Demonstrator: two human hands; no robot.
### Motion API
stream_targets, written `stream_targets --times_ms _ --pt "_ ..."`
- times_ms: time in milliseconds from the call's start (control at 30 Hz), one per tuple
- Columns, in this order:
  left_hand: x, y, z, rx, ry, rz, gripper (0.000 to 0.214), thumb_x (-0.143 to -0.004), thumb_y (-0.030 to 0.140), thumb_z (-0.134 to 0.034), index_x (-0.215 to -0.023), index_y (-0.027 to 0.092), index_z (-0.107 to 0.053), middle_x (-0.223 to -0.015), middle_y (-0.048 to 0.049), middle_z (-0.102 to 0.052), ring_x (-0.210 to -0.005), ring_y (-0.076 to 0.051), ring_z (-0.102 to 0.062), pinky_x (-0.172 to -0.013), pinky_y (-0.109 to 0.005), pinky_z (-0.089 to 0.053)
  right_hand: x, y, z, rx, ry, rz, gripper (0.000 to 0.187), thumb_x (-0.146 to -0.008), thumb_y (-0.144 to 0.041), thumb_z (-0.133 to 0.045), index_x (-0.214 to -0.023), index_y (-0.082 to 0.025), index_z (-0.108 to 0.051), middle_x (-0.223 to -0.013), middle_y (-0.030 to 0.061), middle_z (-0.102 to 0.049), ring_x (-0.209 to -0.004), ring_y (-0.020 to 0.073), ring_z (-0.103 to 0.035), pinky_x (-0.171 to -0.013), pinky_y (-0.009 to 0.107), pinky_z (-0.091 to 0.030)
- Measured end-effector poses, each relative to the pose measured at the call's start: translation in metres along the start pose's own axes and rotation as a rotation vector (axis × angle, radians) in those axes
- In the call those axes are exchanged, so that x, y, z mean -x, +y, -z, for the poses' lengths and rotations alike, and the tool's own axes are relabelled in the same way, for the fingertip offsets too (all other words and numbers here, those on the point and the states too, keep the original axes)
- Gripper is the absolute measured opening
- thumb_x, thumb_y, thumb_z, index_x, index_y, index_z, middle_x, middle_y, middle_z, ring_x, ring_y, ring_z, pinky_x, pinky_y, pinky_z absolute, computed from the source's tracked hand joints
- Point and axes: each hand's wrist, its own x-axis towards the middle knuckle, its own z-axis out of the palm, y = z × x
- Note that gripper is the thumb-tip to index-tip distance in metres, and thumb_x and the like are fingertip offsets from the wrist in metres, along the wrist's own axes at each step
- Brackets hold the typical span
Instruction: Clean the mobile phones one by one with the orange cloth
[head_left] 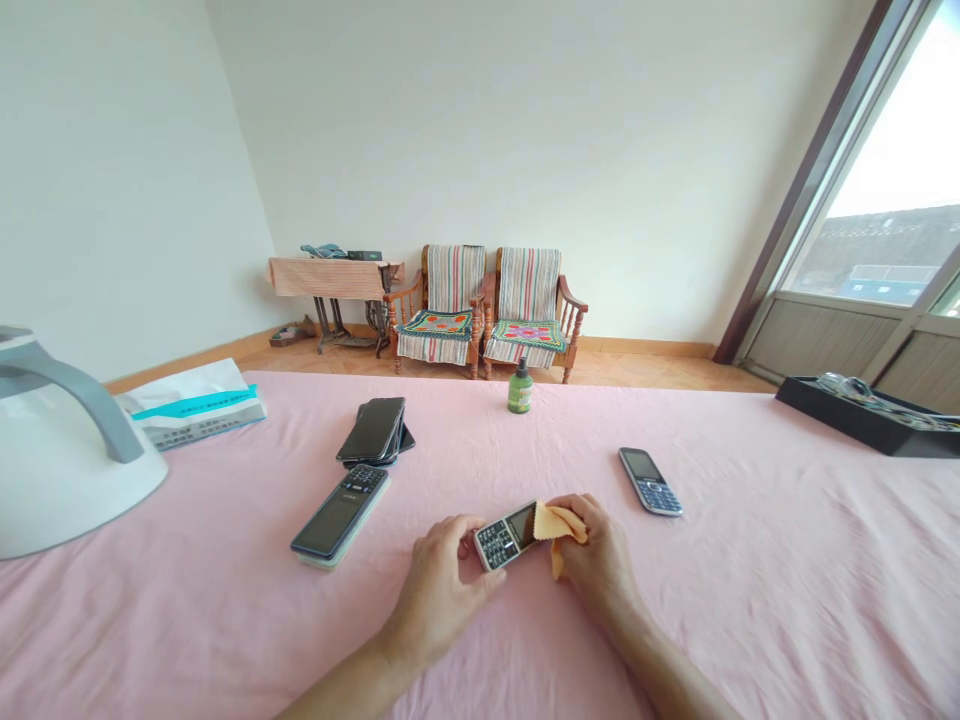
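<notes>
A small keypad phone (499, 541) with a light rim lies across the space between my hands, its screen toward the right. My left hand (442, 580) grips its keypad end between thumb and fingers. In my right hand (598, 556) is a yellow cleaning cloth (556, 524), bunched under the fingers and pressed on the screen end. Part of that end is hidden by the cloth. Another keypad phone (651, 482) lies face up to the right, apart from my hands. To the left, a larger keypad phone (341, 512) rests on another light-edged one.
Dark smartphones (373, 430) are stacked beyond the left phones. A green bottle (520, 388) stands near the far edge of the pink tablecloth (720, 610). At left are a white kettle (67, 460) and a tissue pack (196, 405); at right, a black box (862, 418) holding cables.
</notes>
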Motion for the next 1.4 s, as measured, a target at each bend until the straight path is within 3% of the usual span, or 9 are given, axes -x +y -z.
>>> stream_targets --times_ms 100,367,533,700,767,867,1000,1200,1400 --pt "-0.002 -0.002 0.004 0.086 -0.050 -0.016 0.024 -0.077 0.020 -0.054 -0.100 0.017 -0.062 -0.092 -0.0047 -0.066 -0.084 -0.020 -0.060 -0.080 -0.031 -0.045 -0.001 0.001 0.001 -0.003 -0.001 0.000 0.034 -0.056 -0.006 -0.041 -0.075 -0.019 -0.067 -0.073 0.0013 -0.060 -0.065 0.0171 -0.058 -0.056 0.024 -0.043" --pt "0.010 0.006 -0.002 -0.098 -0.073 -0.046 0.020 -0.060 0.024 -0.075 -0.077 0.021 -0.064 -0.087 -0.0013 -0.062 -0.090 -0.024 -0.055 -0.082 -0.035 -0.040 -0.003 0.019 -0.010 0.042 -0.008 0.062 0.034 -0.056 -0.006 -0.044 -0.075 -0.020 -0.068 -0.074 0.0020 -0.060 -0.066 0.0171 -0.058 -0.056 0.025 -0.042" --pt "0.011 0.009 -0.003 -0.125 -0.145 -0.132 0.020 -0.061 0.025 -0.076 -0.077 0.022 -0.064 -0.086 -0.0005 -0.061 -0.090 -0.023 -0.054 -0.080 -0.033 -0.038 0.006 0.000 -0.001 0.134 -0.129 0.185 0.033 -0.061 -0.002 -0.046 -0.076 -0.021 -0.068 -0.076 0.0033 -0.062 -0.074 0.0185 -0.056 -0.065 0.028 -0.039" --pt "-0.007 0.000 -0.001 -0.164 -0.196 -0.224 0.066 -0.046 0.044 -0.083 -0.102 0.022 -0.057 -0.104 -0.0053 -0.058 -0.098 -0.028 -0.051 -0.084 -0.038 -0.038 0.026 -0.030 0.022 0.209 -0.397 0.295 0.033 -0.063 0.003 -0.048 -0.076 -0.023 -0.066 -0.079 0.0018 -0.063 -0.076 0.0180 -0.055 -0.069 0.030 -0.035" --pt "-0.017 -0.005 -0.001 -0.176 -0.236 -0.264 0.090 -0.045 0.048 -0.081 -0.123 0.023 -0.045 -0.121 -0.0098 -0.052 -0.111 -0.032 -0.045 -0.094 -0.044 -0.032 0.032 -0.034 0.026 0.222 -0.433 0.303 0.031 -0.066 0.001 -0.051 -0.078 -0.023 -0.066 -0.081 0.0021 -0.064 -0.079 0.0188 -0.055 -0.071 0.031 -0.035" --pt "-0.029 -0.010 0.001 -0.223 -0.303 -0.306 0.101 -0.047 0.051 -0.078 -0.134 0.023 -0.034 -0.131 -0.0134 -0.044 -0.120 -0.035 -0.038 -0.099 -0.049 -0.026 0.037 -0.036 0.028 0.217 -0.439 0.283 0.025 -0.070 -0.003 -0.055 -0.078 -0.023 -0.066 -0.082 0.0030 -0.064 -0.079 0.0195 -0.055 -0.070 0.031 -0.035" --pt "-0.036 -0.009 0.004 -0.259 -0.342 -0.368 0.093 -0.046 0.054 -0.077 -0.128 0.026 -0.043 -0.126 -0.0107 -0.048 -0.115 -0.034 -0.041 -0.097 -0.048 -0.029 0.040 -0.035 0.026 0.190 -0.414 0.236 0.020 -0.071 -0.005 -0.057 -0.077 -0.022 -0.067 -0.080 0.0036 -0.063 -0.076 0.0192 -0.056 -0.067 0.030 -0.037" --pt "-0.034 -0.010 0.006 -0.208 -0.357 -0.426 0.084 -0.049 0.051 -0.080 -0.122 0.027 -0.047 -0.117 -0.0074 -0.052 -0.106 -0.030 -0.044 -0.091 -0.046 -0.033 0.032 -0.029 0.026 0.126 -0.404 0.175 0.040 -0.062 0.007 -0.047 -0.081 -0.021 -0.068 -0.082 0.0034 -0.061 -0.079 0.0179 -0.056 -0.067 0.027 -0.039" --pt "0.000 -0.005 0.020 -0.223 -0.313 -0.498 0.027 -0.079 0.025 -0.067 -0.104 0.024 -0.057 -0.098 -0.0030 -0.056 -0.094 -0.022 -0.048 -0.084 -0.036 -0.037 0.017 -0.014 0.021 0.086 -0.393 0.186 0.043 -0.063 0.008 -0.044 -0.086 -0.021 -0.068 -0.083 0.0039 -0.061 -0.079 0.0171 -0.056 -0.067 0.026 -0.040"
